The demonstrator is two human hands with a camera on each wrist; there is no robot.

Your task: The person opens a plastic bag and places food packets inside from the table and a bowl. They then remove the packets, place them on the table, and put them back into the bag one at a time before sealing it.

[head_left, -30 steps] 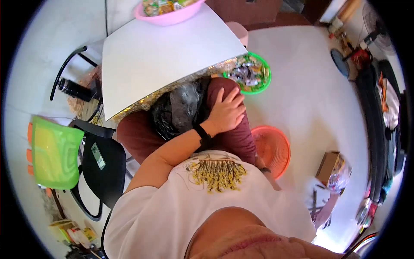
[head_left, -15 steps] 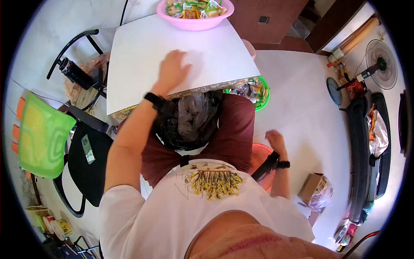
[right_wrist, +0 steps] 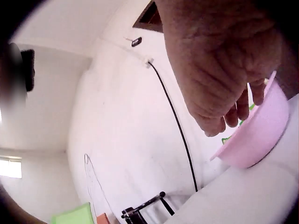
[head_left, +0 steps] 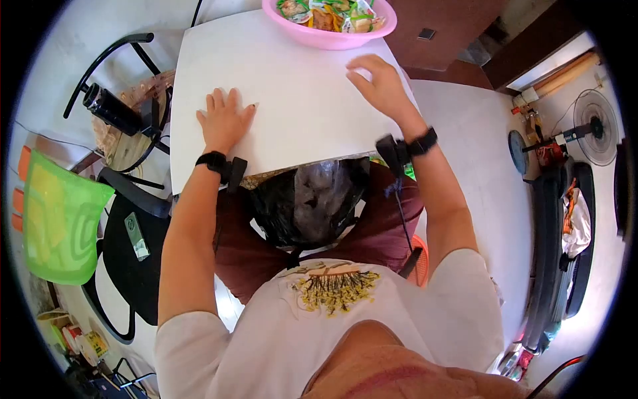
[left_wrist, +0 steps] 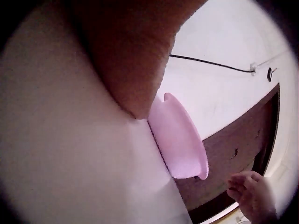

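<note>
In the head view the left hand (head_left: 226, 122) rests on the left part of the white table (head_left: 286, 100), its fingers spread and holding nothing. The right hand (head_left: 380, 85) is over the table's right side, fingers loosely bent with nothing in them, just below a pink basin (head_left: 332, 41) of small wrapped packets (head_left: 323, 20). The right wrist view has the right hand (right_wrist: 224, 70) raised above the table, in front of the pink basin (right_wrist: 261, 133). Part of the left hand (left_wrist: 135, 56) lies against the table (left_wrist: 84, 140) in the left wrist view.
A black plastic bag (head_left: 309, 206) hangs between the knees at the table's front edge. A phone (head_left: 137, 236) lies on the black chair (head_left: 133, 279) at left. On the right are an orange basket (head_left: 420, 259), partly hidden, and a fan (head_left: 593, 126).
The left hand has moved left and down on the table. From beside the orange basket the right hand has come up over the table. The basin shows further right and higher in view.
</note>
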